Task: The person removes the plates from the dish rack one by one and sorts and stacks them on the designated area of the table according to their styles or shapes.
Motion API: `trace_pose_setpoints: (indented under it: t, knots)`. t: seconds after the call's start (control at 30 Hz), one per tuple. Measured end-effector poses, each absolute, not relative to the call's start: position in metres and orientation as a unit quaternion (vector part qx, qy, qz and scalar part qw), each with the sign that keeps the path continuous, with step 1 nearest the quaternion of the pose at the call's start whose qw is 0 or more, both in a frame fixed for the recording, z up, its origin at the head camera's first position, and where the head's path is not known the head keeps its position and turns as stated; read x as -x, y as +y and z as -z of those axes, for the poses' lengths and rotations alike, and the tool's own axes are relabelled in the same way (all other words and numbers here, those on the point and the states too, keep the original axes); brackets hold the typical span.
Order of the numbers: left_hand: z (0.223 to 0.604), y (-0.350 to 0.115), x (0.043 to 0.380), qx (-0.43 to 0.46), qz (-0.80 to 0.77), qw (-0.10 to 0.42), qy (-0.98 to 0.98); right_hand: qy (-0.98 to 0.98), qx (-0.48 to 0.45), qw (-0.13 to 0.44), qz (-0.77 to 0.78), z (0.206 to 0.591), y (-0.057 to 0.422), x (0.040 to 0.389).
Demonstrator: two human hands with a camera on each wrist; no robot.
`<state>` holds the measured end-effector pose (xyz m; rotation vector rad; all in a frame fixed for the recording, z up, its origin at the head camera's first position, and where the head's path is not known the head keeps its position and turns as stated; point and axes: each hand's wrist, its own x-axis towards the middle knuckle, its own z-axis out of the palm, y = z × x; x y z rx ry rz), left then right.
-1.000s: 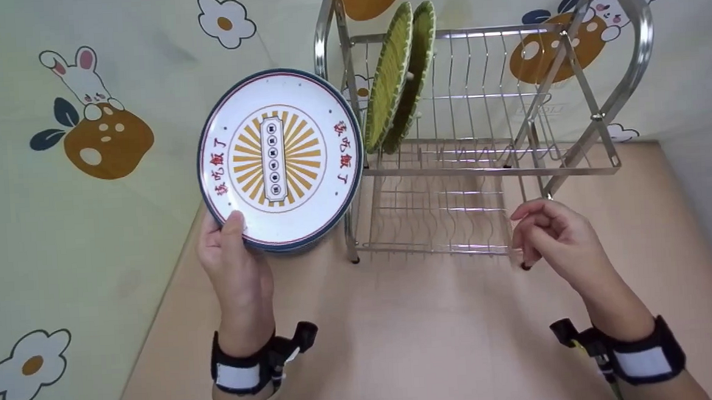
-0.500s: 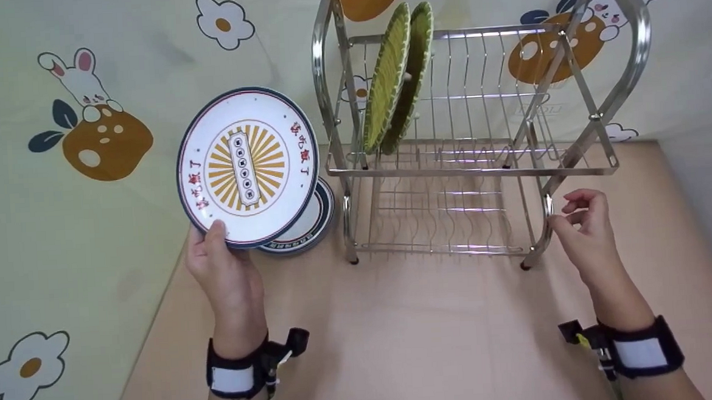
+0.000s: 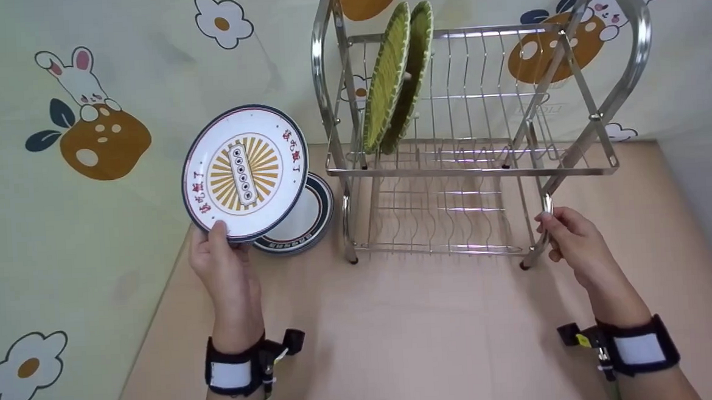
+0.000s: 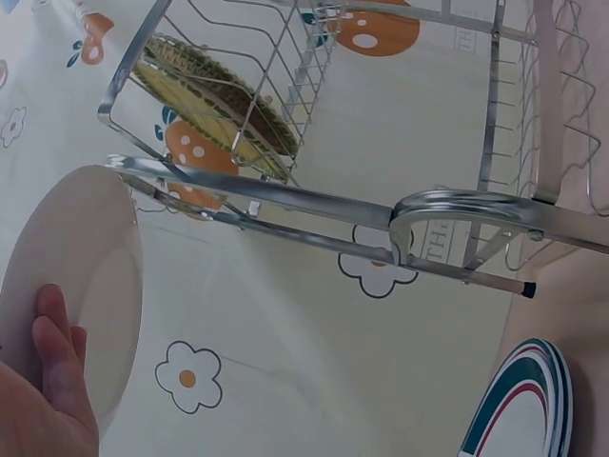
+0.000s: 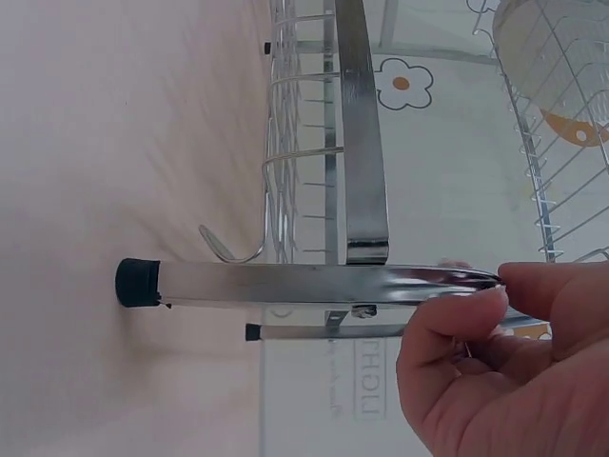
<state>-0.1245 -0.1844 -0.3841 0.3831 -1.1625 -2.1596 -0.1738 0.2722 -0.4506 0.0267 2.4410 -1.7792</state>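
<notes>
My left hand (image 3: 222,256) grips a round white plate (image 3: 246,172) by its lower left rim, thumb on the printed face and fingers behind. The plate has a dark blue edge, red characters and a yellow sunburst, and it is tilted. In the left wrist view its plain white back shows beside the fingers (image 4: 59,357). Partly hidden beneath it is a stack of blue-rimmed plates (image 3: 296,227) on the table. My right hand (image 3: 571,237) pinches the front right leg of the metal dish rack (image 3: 476,172) between thumb and fingers, as the right wrist view also shows.
Two green plates with pale scalloped edges (image 3: 389,79) stand upright at the left of the rack's upper tier. The lower tier (image 3: 444,247) is bare wire. A patterned wall covering (image 3: 162,112) rises behind and left of the wooden table (image 3: 424,330).
The left hand has drawn the plate left and down, uncovering the stack below it. The right hand moved away from the rack's leg to the right, then came back and took hold of it.
</notes>
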Motion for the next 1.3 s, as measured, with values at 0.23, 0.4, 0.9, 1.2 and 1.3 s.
trace_pose_setpoints:
  t: [0.23,0.4,0.9,1.2,1.3]
  knots:
    - [0.403,-0.193,0.137,-0.174,0.816,0.299,-0.463,0.815,-0.009,0.058,0.577,0.451,0.272,0.174]
    - [0.424,-0.201,0.151,-0.221,0.802,0.295,-0.47,0.803,-0.014,0.063,0.592,0.45,0.272,0.174]
    - [0.482,-0.208,0.18,-0.274,0.749,0.242,-0.553,0.802,-0.015,0.066,0.593,0.451,0.274,0.175]
    - [0.499,-0.209,0.186,-0.299,0.747,0.203,-0.558,0.806,-0.016,0.068,0.588,0.451,0.273,0.174]
    - [0.501,-0.209,0.184,-0.302,0.751,0.184,-0.557,0.804,-0.016,0.068,0.59,0.452,0.272,0.174]
